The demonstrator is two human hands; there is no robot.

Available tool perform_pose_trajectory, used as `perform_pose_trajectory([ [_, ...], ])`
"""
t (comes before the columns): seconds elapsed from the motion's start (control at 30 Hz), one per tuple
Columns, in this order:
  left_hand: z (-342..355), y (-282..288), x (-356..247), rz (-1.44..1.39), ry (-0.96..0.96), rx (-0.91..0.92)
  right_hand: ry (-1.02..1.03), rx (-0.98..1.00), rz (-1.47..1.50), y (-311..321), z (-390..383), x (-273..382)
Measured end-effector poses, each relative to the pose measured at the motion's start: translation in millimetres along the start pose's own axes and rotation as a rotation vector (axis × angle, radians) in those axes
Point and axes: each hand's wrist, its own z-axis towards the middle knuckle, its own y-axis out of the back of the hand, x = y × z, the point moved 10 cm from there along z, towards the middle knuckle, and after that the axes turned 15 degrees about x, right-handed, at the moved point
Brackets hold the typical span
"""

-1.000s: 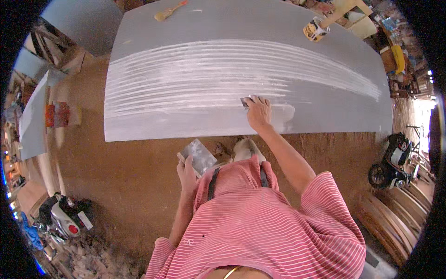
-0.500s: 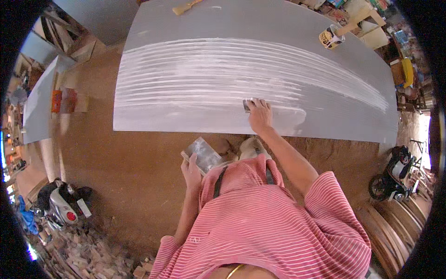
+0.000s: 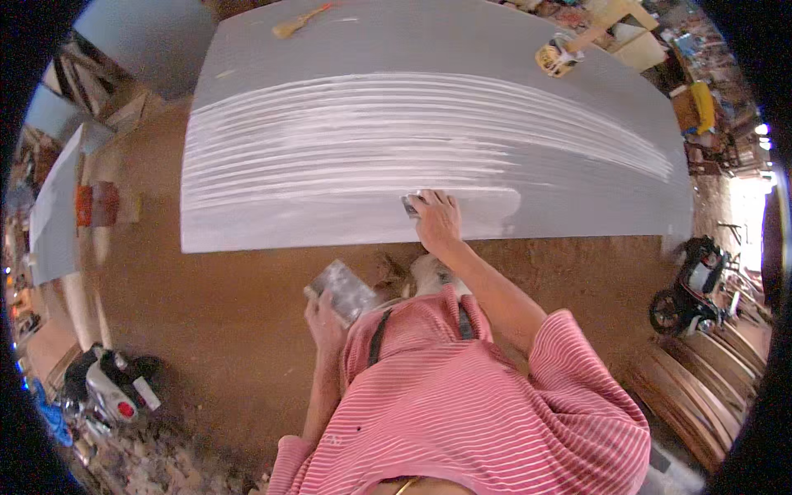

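You're gripping a small dark scraper (image 3: 409,206) in your right hand (image 3: 440,219), fingers closing down over it, its blade sticking out at about 10 o'clock from your knuckles. It's sitting over the near part of the grey panel (image 3: 606,210); whether the edge is pressing on the surface, can't tell. Key relation: the panel's long axis is running 9 to 3 o'clock, bowing with the lens, and the white streaks (image 3: 371,124) are following that same line, lying at 12 o'clock from your grip. A smoother pale smear (image 3: 487,202) is stretching out to 3 o'clock of your right hand, ending rounded. Right hand is clearly being the nearer one to the streaks. Your left hand (image 3: 328,323), between 7 and 8 o'clock of the right, is clasping a flat rectangular plate (image 3: 345,290), which is hanging off the panel's near edge, tilting, long side looking roughly 10 to 4 o'clock. From your right hand, a tub (image 3: 558,58) is standing at 1 o'clock and a brush (image 3: 302,22) is lying at 11, both well apart.
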Motion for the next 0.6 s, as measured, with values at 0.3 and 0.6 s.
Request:
perform_pose_trajectory([
  [0.3,-16,-7,1,-0.029,0.147,-0.050,-0.110,-0.217,0.004,26,-18,-107],
  [0.6,5,-15,-6,-0.073,0.049,0.060,-0.182,-0.116,0.062,21,-8,-104],
])
